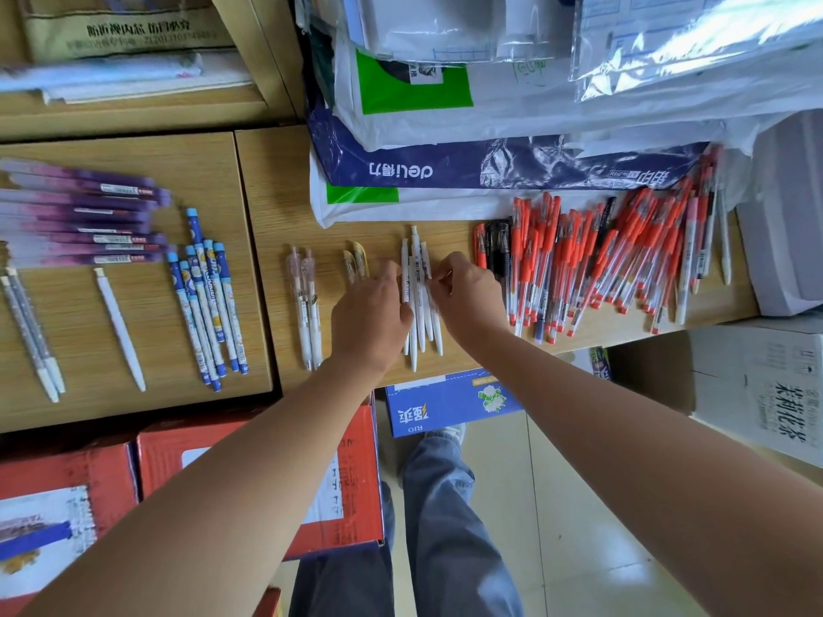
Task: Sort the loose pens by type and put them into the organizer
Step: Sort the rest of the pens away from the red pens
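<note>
Head view: both hands meet over the white pens (416,253) bunched on the counter (276,193). The left hand (369,318) lays straight fingers against the bunch; the right hand (467,291) pinches one pen in curled fingers. To the right lie red pens (579,269), to the left blue pens (209,305). A closed red carton (365,505) stands below.

Bright even light, plastic glare (694,42), wide-angle edge distortion.

Head-worn view, steeply downward, close above the desk (276,193)
</note>
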